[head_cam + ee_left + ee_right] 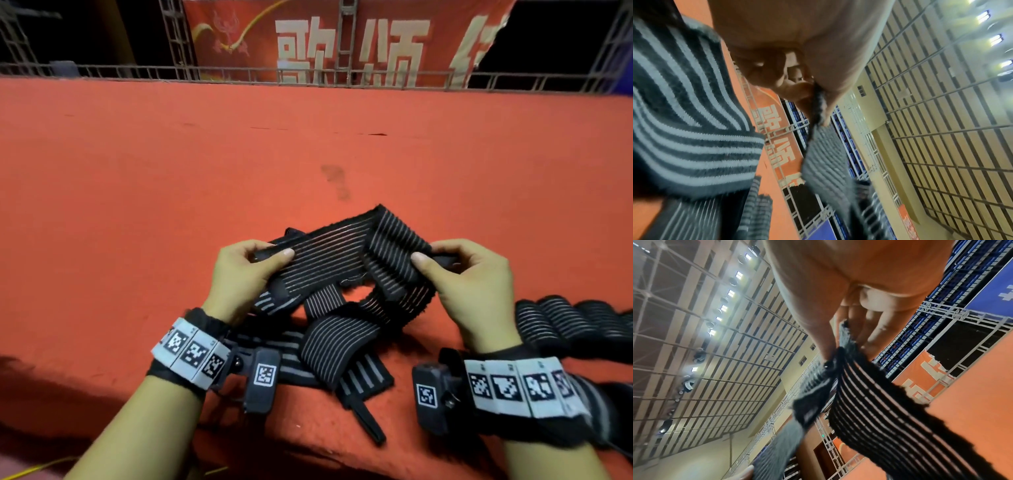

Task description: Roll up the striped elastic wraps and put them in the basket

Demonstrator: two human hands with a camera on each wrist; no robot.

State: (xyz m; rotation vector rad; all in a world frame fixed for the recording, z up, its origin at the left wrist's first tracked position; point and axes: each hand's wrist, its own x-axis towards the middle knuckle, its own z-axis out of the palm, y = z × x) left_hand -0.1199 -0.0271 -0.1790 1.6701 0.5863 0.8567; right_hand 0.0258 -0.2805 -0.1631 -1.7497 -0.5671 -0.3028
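Note:
A black elastic wrap with thin pale stripes (346, 251) is stretched between my two hands above the red surface. My left hand (255, 257) pinches its left end between thumb and fingers; the left wrist view shows that end of the wrap (819, 107) clamped there. My right hand (442, 262) pinches the right end, where the wrap (849, 344) folds over and drops. The slack hangs down onto a tangled pile of more striped wraps (329, 346) lying between my wrists. No basket is in view.
Other striped wraps, bunched up, (565, 323) lie at the right by my right wrist. The red carpeted surface (239, 154) stretches far ahead to a metal railing (308, 73) and a red banner (342, 37). Its near edge (102, 394) runs under my forearms.

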